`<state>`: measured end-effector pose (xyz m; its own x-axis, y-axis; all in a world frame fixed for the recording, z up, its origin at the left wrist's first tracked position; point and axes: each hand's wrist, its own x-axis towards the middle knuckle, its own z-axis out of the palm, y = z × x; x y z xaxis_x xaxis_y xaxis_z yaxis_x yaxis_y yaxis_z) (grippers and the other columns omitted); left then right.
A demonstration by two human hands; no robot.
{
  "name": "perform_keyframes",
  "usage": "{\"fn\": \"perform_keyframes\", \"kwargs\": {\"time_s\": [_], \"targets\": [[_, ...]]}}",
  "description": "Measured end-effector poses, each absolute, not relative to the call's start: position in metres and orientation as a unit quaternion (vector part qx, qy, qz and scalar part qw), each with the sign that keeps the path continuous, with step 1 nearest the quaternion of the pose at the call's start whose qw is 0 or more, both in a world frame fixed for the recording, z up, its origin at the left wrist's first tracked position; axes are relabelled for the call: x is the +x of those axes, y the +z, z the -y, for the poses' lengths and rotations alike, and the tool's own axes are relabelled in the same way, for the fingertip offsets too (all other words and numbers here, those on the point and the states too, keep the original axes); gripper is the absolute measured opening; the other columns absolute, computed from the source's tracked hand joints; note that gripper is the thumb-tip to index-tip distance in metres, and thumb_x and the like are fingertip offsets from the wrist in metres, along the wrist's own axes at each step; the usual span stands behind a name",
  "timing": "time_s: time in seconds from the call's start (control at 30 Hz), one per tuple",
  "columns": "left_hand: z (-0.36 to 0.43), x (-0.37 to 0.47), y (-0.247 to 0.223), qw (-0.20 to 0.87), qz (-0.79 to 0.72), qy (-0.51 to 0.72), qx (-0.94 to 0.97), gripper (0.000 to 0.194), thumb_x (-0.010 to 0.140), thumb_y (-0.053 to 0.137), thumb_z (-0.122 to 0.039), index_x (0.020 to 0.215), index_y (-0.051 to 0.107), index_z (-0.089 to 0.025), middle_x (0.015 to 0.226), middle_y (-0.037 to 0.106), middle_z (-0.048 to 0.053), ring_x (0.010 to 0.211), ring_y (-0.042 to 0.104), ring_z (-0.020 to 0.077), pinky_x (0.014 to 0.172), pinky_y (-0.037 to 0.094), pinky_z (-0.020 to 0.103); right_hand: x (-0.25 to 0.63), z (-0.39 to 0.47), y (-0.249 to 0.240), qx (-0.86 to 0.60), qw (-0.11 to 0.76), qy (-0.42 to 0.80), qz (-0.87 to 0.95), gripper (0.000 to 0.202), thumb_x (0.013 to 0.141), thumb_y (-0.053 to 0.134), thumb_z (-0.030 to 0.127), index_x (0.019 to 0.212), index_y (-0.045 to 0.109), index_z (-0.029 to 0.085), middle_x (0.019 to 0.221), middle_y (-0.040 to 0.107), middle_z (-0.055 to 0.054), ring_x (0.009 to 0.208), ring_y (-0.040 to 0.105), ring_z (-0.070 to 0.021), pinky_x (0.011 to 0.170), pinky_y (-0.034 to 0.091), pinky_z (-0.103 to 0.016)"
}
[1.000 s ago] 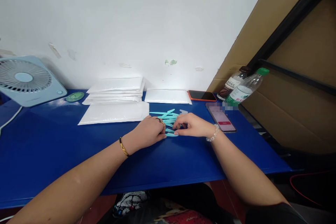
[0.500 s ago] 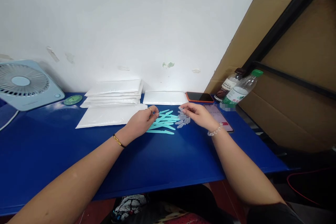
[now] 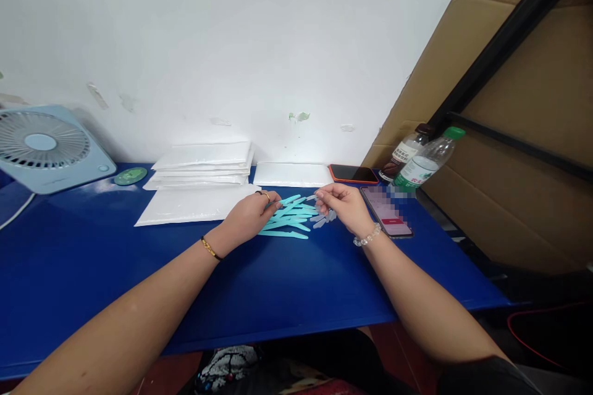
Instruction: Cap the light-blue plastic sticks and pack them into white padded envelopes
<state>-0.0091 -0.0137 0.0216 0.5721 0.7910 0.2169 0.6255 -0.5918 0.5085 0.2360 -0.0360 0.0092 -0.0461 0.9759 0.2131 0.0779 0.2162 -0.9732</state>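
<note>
A loose pile of slim teal eyebrow razors (image 3: 290, 222) lies on the blue table. My left hand (image 3: 254, 215) is at the pile's left side, with thumb and forefinger closed on one teal razor (image 3: 293, 199) that points right. Between the fingertips of my right hand (image 3: 340, 202) is a small translucent blade cap (image 3: 312, 197), a short way from the razor's tip. More translucent caps (image 3: 319, 221) lie under and beside my right hand, which partly hides them.
White padded envelopes (image 3: 199, 163) are stacked behind my left hand, and another white packet (image 3: 291, 174) lies against the wall. A fan (image 3: 50, 148) and a green disc (image 3: 130, 176) are at left. Two phones (image 3: 354, 173) and two bottles (image 3: 419, 166) stand or lie at right.
My right hand has moved a little left with the cap, closer to the razor in my left hand. More of the nearer phone shows. My left hand stays nearly still.
</note>
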Motion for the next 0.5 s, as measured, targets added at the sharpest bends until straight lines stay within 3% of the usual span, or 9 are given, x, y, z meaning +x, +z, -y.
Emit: {"fn": "perform_keyframes", "kwargs": {"time_s": [0.33,0.5], "targets": [[0.018,-0.007,0.019,0.166,-0.379,0.197,0.889,0.028,0.095,0.037,-0.036,0.091,0.06,-0.02,0.08,0.058,0.003,0.074,0.053,0.0165,0.067,0.04,0.028,0.223,0.042,0.012,-0.446,0.483,0.452,0.603,0.033,0.077,0.067,0.048,0.079,0.063,0.015,0.064,0.064,-0.001,0.05,0.059,-0.0097,0.047,0.048,-0.021],[0.025,-0.003,0.021,0.171,-0.357,0.219,0.892,0.023,0.092,0.044,-0.033,0.093,0.062,-0.019,0.08,0.057,0.003,0.073,0.053,0.0154,0.067,0.04,0.027,0.218,0.046,0.012,-0.434,0.403,0.489,0.64,0.034,0.08,0.063,0.049,0.081,0.06,0.015,0.067,0.065,-0.002,0.053,0.06,-0.0103,0.049,0.048,-0.022]]}}
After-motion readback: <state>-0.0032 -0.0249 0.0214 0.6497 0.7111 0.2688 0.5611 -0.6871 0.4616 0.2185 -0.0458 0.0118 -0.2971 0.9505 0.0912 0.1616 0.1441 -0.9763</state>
